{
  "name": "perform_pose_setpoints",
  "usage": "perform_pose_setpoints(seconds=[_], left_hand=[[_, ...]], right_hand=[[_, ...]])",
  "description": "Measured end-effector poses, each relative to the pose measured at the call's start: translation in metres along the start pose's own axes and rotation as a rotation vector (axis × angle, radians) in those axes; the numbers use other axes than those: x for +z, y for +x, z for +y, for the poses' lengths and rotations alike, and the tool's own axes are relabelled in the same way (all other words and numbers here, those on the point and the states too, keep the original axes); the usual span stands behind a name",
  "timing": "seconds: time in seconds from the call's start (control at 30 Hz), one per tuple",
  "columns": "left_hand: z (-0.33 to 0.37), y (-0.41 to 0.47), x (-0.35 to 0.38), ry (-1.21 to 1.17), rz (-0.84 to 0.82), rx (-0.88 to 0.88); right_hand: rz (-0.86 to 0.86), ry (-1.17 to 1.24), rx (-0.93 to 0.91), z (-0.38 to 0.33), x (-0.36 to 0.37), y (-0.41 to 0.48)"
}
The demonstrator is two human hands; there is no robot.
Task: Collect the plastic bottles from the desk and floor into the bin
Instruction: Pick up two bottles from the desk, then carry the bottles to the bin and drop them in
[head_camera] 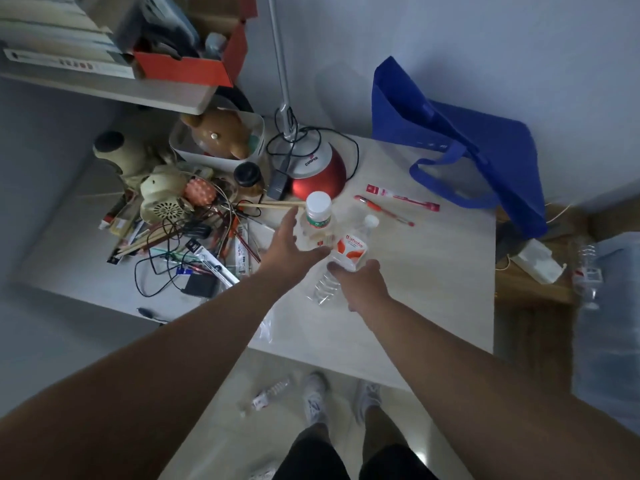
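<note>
On the pale desk (415, 306) my right hand (363, 284) grips a clear plastic bottle with a red-and-white label (351, 249), tilted with its white cap pointing away from me. My left hand (289, 244) reaches with spread fingers around a second bottle (318, 216), upright with a white cap and green label; the fingers are beside it, and whether they touch it is unclear. A third bottle (266, 396) lies on the floor near my shoes. Another clear bottle (588, 268) lies at the right, past the desk edge. No bin shows.
A red-based lamp (317, 171) stands behind the bottles. Cables, pens, chopsticks and small gadgets (194, 233) clutter the desk's left half. A blue cloth bag (460, 147) sits at the back right. Red pens (391, 206) lie near it. A shelf with a red box (187, 64) hangs overhead.
</note>
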State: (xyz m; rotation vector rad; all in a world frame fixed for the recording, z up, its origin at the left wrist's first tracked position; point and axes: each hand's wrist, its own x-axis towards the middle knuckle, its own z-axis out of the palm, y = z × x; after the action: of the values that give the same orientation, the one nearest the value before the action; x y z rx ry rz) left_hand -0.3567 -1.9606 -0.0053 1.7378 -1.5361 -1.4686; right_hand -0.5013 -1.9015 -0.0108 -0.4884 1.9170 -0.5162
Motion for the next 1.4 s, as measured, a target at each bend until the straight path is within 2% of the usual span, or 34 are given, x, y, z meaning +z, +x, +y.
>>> perform_pose_setpoints(seconds=[0.17,0.3,0.47,0.6,0.73,0.93,1.2,1.4], left_hand=[[0.001,0.021,0.017,0.01,0.041,0.017],[-0.003,0.024,0.017,-0.015,0.045,0.005],[-0.002,0.005,-0.003,-0.059,0.075,0.02],[-0.002,-0.031,-0.027,-0.117,0.125,0.019],[-0.007,-0.093,-0.048,-0.227,0.217,-0.012],[-0.043,-0.213,-0.037,-0.391,0.435,-0.116],[-0.099,-0.402,0.051,-0.631,0.88,-0.309],[-0.131,-0.531,0.144,-0.795,1.227,-0.522]], right_hand=[[-0.002,0.148,0.118,-0.004,0.013,0.02],[-0.031,0.265,0.123,0.002,0.012,0.028],[-0.177,0.378,0.155,0.008,-0.016,0.015],[-0.273,0.388,0.062,0.014,-0.043,-0.003],[-0.333,0.252,-0.056,0.023,-0.068,-0.016],[-0.568,-0.088,-0.222,0.036,-0.08,-0.028],[-0.896,-0.598,-0.539,0.04,-0.05,-0.075],[-1.101,-1.042,-0.75,0.082,0.006,-0.144]])
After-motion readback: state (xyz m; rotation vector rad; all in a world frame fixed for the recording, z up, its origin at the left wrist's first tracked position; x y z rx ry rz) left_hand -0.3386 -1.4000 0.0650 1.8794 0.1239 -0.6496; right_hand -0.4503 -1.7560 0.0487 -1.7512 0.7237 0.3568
